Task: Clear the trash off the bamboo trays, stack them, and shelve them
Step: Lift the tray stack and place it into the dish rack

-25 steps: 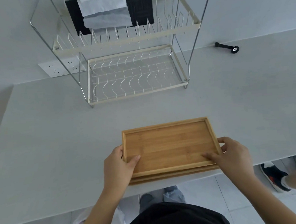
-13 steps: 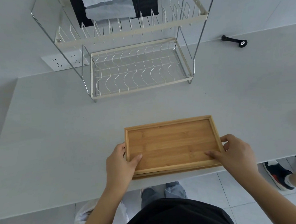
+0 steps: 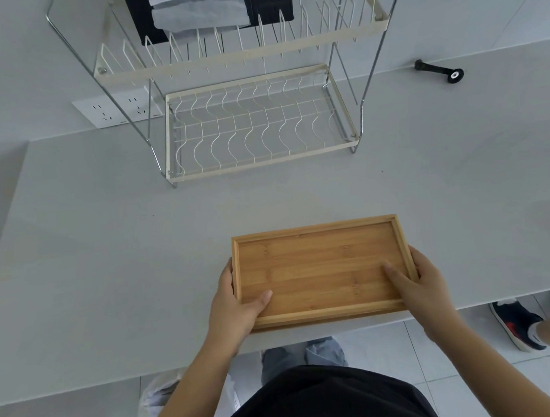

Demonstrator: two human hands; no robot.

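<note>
A stack of bamboo trays (image 3: 319,270) sits near the front edge of the grey counter (image 3: 110,266), the top tray bare inside. My left hand (image 3: 235,310) grips the stack's left side, thumb lying on the tray floor. On the right side my right hand (image 3: 420,283) holds the rim, thumb inside the tray too. A second tray edge shows just under the top one along the front. Beyond the trays stands a two-tier wire rack (image 3: 255,125) against the wall, its lower shelf bare.
The rack's upper tier holds black and white flat items (image 3: 203,9). A wall socket (image 3: 116,110) sits left of the rack. A black tool (image 3: 439,71) lies at the back right. Another person's shoe (image 3: 515,322) and a white plastic bag (image 3: 162,395) are on the floor.
The lower tray's front edge, which stuck out earlier, now lines up almost flush under the top one. Both hands have slid further along the stack's sides.
</note>
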